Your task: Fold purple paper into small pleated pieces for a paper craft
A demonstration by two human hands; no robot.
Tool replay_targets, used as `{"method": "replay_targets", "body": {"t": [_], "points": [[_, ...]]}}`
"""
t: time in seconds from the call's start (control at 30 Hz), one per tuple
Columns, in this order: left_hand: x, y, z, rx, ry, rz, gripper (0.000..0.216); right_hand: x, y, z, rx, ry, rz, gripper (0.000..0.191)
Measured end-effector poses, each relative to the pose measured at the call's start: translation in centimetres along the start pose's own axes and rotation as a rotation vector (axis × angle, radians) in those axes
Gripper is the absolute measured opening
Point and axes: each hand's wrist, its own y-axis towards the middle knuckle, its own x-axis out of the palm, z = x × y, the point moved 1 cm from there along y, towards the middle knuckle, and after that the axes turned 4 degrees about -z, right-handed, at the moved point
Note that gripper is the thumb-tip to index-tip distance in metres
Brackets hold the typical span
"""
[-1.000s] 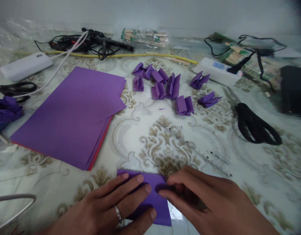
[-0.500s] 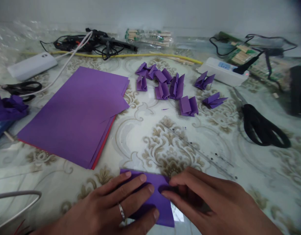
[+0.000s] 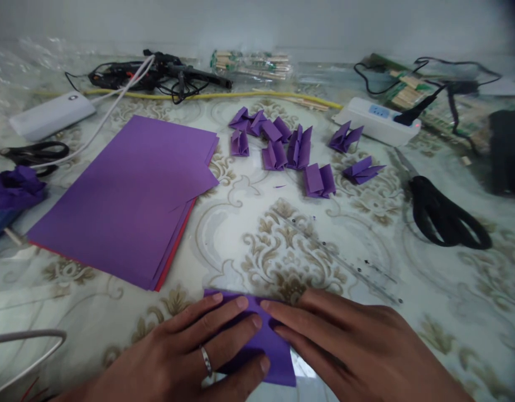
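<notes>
A small piece of purple paper [image 3: 278, 357] lies on the table right in front of me, with its top right corner partly under my fingers. My left hand [image 3: 202, 343], wearing a ring, rests flat on its left part with the fingers spread. On the right, my right hand [image 3: 345, 340] presses the paper's upper right edge with an outstretched index finger, the thumb lying just below. Its other fingers are tucked back and partly hidden. Beyond the hands stand several folded purple paper pieces [image 3: 299, 148]. A stack of purple sheets [image 3: 127, 195] with red beneath lies to the left.
Black-handled scissors [image 3: 445, 215] lie at the right, near a clear ruler [image 3: 341, 259]. A white power strip [image 3: 378, 120] sits behind them. At the left are a white power bank [image 3: 52, 114], another pair of scissors [image 3: 35, 152] and crumpled purple paper [image 3: 17, 187]. A yellow cable [image 3: 215, 95] crosses the back.
My right index finger has stretched leftward over the paper's top edge, from a pinch at its right edge. My left hand stays on the paper. The view has shifted slightly.
</notes>
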Motion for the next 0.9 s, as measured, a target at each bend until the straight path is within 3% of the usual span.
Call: {"method": "replay_targets", "body": {"t": [0.5,0.9], "points": [[-0.2,0.1,-0.2,0.016,-0.006,-0.014,0.038,0.5,-0.1,-0.6,-0.01,-0.07,0.014,0.058],[-1.1,-0.6,-0.4,0.016,0.058,-0.052,0.044,1.0,-0.7,-2.2,-0.02,-0.214,0.098,0.048]]}}
